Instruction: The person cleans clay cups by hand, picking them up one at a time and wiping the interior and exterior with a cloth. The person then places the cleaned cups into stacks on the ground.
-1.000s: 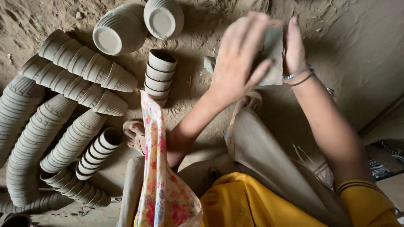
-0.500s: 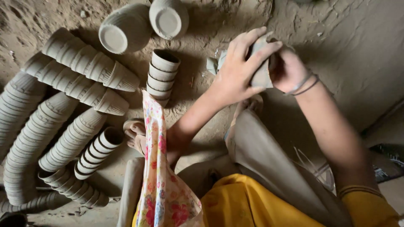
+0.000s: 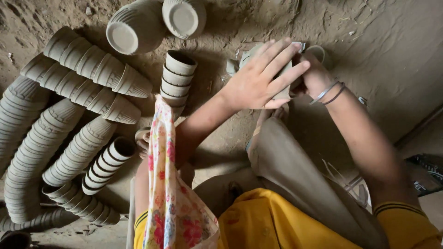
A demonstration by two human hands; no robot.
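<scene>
Clay cup (image 3: 277, 74), grey and unfired, is sitting between both hands above the dirt floor (image 3: 392, 41): the left hand (image 3: 258, 80) is lying spread over it, the right hand (image 3: 314, 76) is gripping it from the far side. Many finished cups are already lying in long nested rows (image 3: 78, 69) toward the floor's left edge, a short upright stack (image 3: 177, 76) standing near the hands
</scene>
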